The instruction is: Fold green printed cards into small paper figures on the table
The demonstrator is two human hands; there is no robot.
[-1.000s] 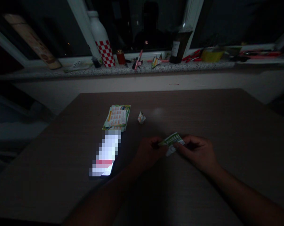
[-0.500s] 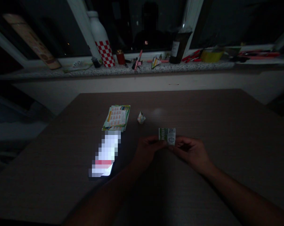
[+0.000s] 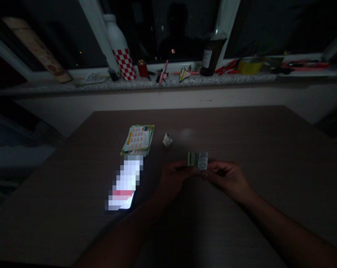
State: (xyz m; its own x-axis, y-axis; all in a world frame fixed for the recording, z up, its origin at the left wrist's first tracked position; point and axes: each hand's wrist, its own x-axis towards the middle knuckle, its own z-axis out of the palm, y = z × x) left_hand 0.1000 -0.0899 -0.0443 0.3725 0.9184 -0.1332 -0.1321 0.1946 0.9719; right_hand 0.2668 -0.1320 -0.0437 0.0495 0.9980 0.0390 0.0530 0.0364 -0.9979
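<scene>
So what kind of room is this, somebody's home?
Probably a home, at night: a brown table stands under a dark window whose stone sill holds household clutter, such as a red-checked bottle and a dark glass bottle. Both hands pinch a small folded paper.

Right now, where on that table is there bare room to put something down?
The table is bare right of the right hand, and behind the small folded piece. It is crowded left of the left hand: lit phone, paper stack.
</scene>
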